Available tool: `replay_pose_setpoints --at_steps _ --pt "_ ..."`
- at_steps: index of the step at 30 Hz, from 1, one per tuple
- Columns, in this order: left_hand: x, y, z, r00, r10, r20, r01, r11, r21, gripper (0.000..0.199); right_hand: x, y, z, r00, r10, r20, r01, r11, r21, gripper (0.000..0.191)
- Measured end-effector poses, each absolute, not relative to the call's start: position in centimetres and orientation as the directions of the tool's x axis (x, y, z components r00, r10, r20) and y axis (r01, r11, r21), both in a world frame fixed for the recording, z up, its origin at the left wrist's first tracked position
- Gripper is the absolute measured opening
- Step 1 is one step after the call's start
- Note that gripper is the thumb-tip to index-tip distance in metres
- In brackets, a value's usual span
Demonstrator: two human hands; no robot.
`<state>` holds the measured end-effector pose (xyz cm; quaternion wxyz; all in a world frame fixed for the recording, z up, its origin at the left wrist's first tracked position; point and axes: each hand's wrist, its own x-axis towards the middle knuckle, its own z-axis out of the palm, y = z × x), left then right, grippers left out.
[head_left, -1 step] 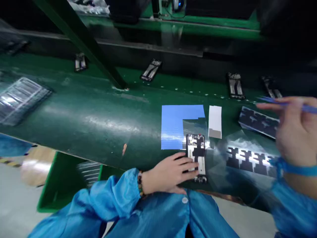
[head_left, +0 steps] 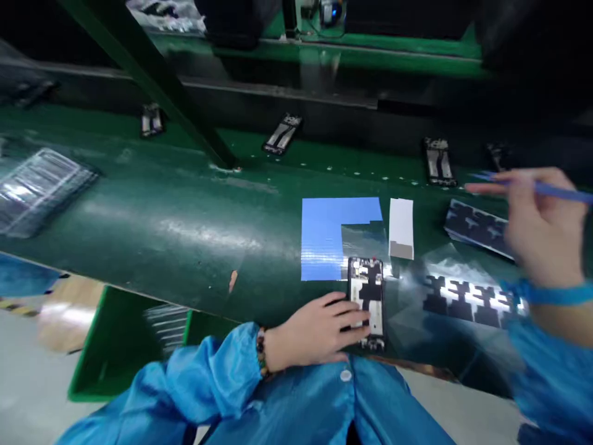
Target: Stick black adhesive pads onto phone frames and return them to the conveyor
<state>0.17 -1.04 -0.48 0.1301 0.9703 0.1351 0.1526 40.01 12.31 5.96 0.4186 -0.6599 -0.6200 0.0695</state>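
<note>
An opened phone (head_left: 376, 318), its inner parts and a black film showing, lies at the bench's near edge. My left hand (head_left: 317, 329) rests on its left side with fingers stretched out. At the right, my right hand (head_left: 546, 228) is raised over the bench, closed around thin purple-blue tweezers (head_left: 563, 191) whose tips point left. Under that hand is a stack of sheets with black cut-outs (head_left: 479, 228). Closer to me lies a clear sheet with a row of black stickers (head_left: 461, 301). A blue sheet (head_left: 321, 241) and a white card (head_left: 401, 224) are beyond the phone.
Several opened phones (head_left: 282, 133) lie along the back of the green bench (head_left: 259, 204). A slanted green post (head_left: 185, 108) rises from it. Stacked clear trays (head_left: 39, 188) are at the left. A green bin (head_left: 111, 346) stands below on the floor.
My right hand has moved slightly left and up with the tweezers. The phone under my left hand has slid a little toward me.
</note>
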Motion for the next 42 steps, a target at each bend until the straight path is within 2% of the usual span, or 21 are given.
replay_pose_setpoints --at_steps 1,3,5,8,11,13,15,16,19,21,24,27,29,30,32,35,36,37,39,42 --pt "0.3 -2.0 -0.9 0.899 0.303 0.316 0.220 -0.936 0.274 0.035 40.4 14.8 5.7 0.202 0.903 0.379 0.778 0.087 -0.622 0.034" --pt "0.4 -3.1 -1.0 0.849 0.302 0.433 0.208 -0.946 0.250 0.020 40.9 19.4 4.9 0.264 0.936 0.234 0.865 -0.122 -0.487 0.031" --pt "0.1 -3.1 0.2 0.767 0.291 0.571 0.175 -0.952 0.250 0.016 41.2 22.8 3.6 0.354 0.931 0.090 0.856 -0.284 -0.433 0.042" --pt "-0.7 -1.2 3.2 0.668 0.309 0.677 0.175 -0.950 0.260 0.018 41.3 26.0 1.4 0.408 0.911 0.063 0.831 -0.341 -0.440 0.053" --pt "-0.8 3.3 5.0 0.599 0.364 0.713 0.199 -0.930 0.308 0.022 41.3 27.1 0.5 0.457 0.883 0.103 0.786 -0.348 -0.511 0.048" --pt "0.1 7.9 4.6 0.541 0.433 0.721 0.256 -0.901 0.350 0.030 41.4 27.1 1.0 0.490 0.860 0.141 0.751 -0.334 -0.569 0.046" --pt "1.8 13.6 3.3 0.543 0.475 0.692 0.281 -0.880 0.382 0.039 41.4 26.4 2.1 0.510 0.841 0.182 0.731 -0.312 -0.606 0.046" --pt "2.9 16.8 2.5 0.543 0.527 0.653 0.298 -0.849 0.437 0.039 41.3 25.7 2.7 0.515 0.833 0.202 0.728 -0.301 -0.616 0.047" --pt "5.8 25.9 0.8 0.527 0.740 0.418 0.387 -0.647 0.657 0.038 40.5 22.3 4.7 0.486 0.834 0.263 0.704 -0.195 -0.683 0.051" --pt "7.2 30.2 0.3 0.510 0.782 0.358 0.412 -0.588 0.696 0.035 39.6 18.8 5.9 0.431 0.840 0.329 0.635 -0.023 -0.772 0.053" --pt "7.9 32.6 0.3 0.479 0.816 0.324 0.403 -0.532 0.745 0.032 37.5 13.0 7.2 0.375 0.826 0.421 0.639 0.098 -0.763 0.050" --pt "7.8 29.8 0.4 0.444 0.842 0.307 0.369 -0.484 0.793 0.040 34.5 8.0 7.2 0.326 0.851 0.411 0.618 0.137 -0.774 0.051" --pt "7.5 25.9 0.5 0.476 0.848 0.233 0.276 -0.396 0.876 0.050 32.3 5.5 6.3 0.266 0.873 0.408 0.657 0.145 -0.739 0.051" --pt "7.4 23.8 0.6 0.524 0.838 0.153 0.173 -0.281 0.944 0.056 31.2 4.6 5.7 0.229 0.871 0.434 0.689 0.170 -0.704 0.051" --pt "6.9 19.7 0.6 0.579 0.814 0.052 0.030 -0.084 0.996 0.066 29.3 3.1 4.2 0.113 0.872 0.477 0.725 0.256 -0.639 0.050" --pt "6.0 15.7 0.5 0.530 0.846 0.060 0.000 -0.071 0.998 0.066 27.8 2.1 2.8 0.019 0.875 0.484 0.675 0.346 -0.652 0.028" --pt "5.6 14.9 0.5 0.537 0.840 0.069 0.019 -0.094 0.995 0.062 27.7 2.1 2.6 0.044 0.886 0.461 0.636 0.331 -0.697 0.018" --pt "5.3 14.4 0.5 0.573 0.816 0.072 0.044 -0.118 0.992 0.057 27.8 2.2 2.5 0.098 0.899 0.426 0.581 0.296 -0.758 0.021" --pt "4.8 13.8 0.5 0.686 0.725 0.062 0.094 -0.173 0.980 0.052 28.5 2.8 2.6 0.236 0.910 0.341 0.416 0.223 -0.882 0.037" --pt "4.7 12.9 0.7 0.774 0.632 0.045 0.175 -0.282 0.943 0.048 30.1 4.3 2.4 0.399 0.886 0.237 0.206 0.165 -0.964 0.039"
